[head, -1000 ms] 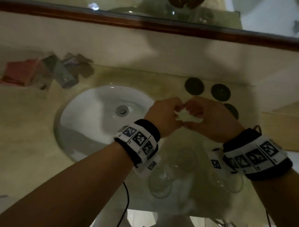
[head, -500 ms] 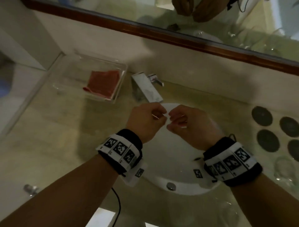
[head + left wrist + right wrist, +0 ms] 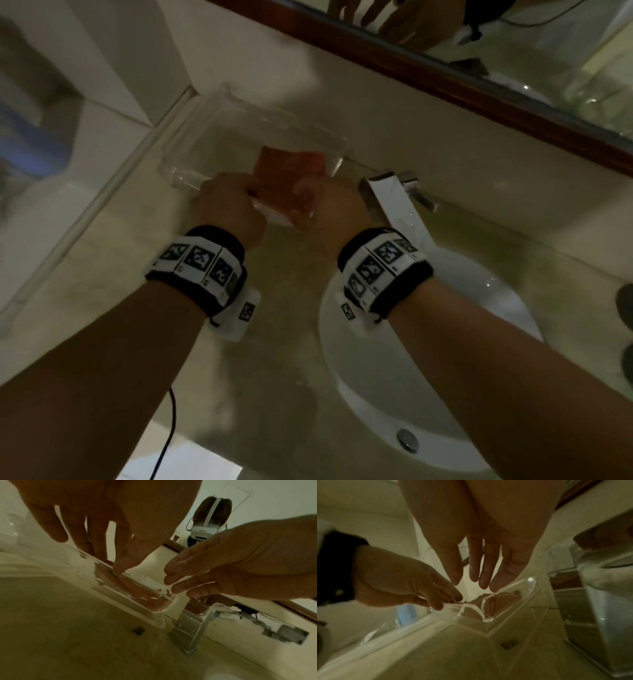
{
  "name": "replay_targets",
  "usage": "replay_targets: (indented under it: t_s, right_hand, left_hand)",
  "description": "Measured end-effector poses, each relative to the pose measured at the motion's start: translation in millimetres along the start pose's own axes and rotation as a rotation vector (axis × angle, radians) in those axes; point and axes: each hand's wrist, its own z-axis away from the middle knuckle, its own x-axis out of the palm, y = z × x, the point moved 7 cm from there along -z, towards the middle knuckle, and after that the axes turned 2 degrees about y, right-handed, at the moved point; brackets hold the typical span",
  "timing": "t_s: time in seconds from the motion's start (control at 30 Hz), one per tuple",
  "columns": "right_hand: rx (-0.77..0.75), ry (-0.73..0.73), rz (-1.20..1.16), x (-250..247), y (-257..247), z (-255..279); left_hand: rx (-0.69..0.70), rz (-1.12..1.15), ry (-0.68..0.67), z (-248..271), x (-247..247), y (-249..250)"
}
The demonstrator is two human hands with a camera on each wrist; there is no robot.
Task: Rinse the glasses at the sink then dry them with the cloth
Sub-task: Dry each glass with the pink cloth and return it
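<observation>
A folded red cloth [image 3: 291, 168] lies in a clear plastic tray [image 3: 205, 137] on the counter, left of the faucet. My left hand [image 3: 236, 198] reaches over the tray's near rim, and its fingertips [image 3: 453, 599] touch the cloth's edge. My right hand [image 3: 305, 202] hovers at the cloth's right side with straight fingers [image 3: 482, 580]; one fingertip meets the cloth's white hem [image 3: 488, 605]. Seen from the left wrist, the left thumb [image 3: 120, 568] rests on the tray rim above the cloth [image 3: 142, 592]. No glass is in view on the counter.
The white sink [image 3: 479, 284] is at the lower right, with a chrome faucet [image 3: 394, 205] behind it. Dark round coasters [image 3: 625, 301] show at the right edge. A mirror with a wooden frame [image 3: 445, 82] runs along the back wall. A black cable [image 3: 168, 428] hangs below my left arm.
The view has swung left from the sink to the tray. Both hands moved from over the basin, fingertips together, to the cloth and spread apart.
</observation>
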Motion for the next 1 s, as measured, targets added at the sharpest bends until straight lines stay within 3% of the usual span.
replay_targets:
  t_s: [0.1, 0.3, 0.43, 0.6, 0.83, 0.9, 1.0]
  right_hand:
    - [-0.015, -0.073, 0.111, 18.5, -2.4, -14.6]
    - [-0.043, -0.057, 0.189, 29.8, 2.9, -20.5]
    - [-0.047, 0.005, 0.132, 25.4, 6.7, -20.7]
    - [-0.038, 0.26, -0.037, -4.2, 5.1, -8.7]
    - [-0.008, 0.433, -0.292, -69.4, 7.5, 47.3]
    - [-0.016, 0.468, -0.365, -91.0, 10.2, 74.8]
    - [-0.013, 0.488, -0.417, -119.0, 21.0, 122.0]
  left_hand:
    - [0.035, -0.19, 0.003, -7.6, 2.6, -10.2]
    - [0.174, -0.23, 0.094, -15.8, 1.2, -7.7]
    - [0.299, -0.044, 0.156, -12.2, -5.4, 7.0]
    - [0.516, 0.222, 0.205, 6.1, -30.1, 52.4]
    - [0.515, 0.562, 0.216, 38.8, -54.1, 94.8]
    - [0.533, 0.679, 0.167, 54.8, -51.2, 106.5]
    - [0.574, 0.813, -0.019, 83.5, -34.3, 129.4]
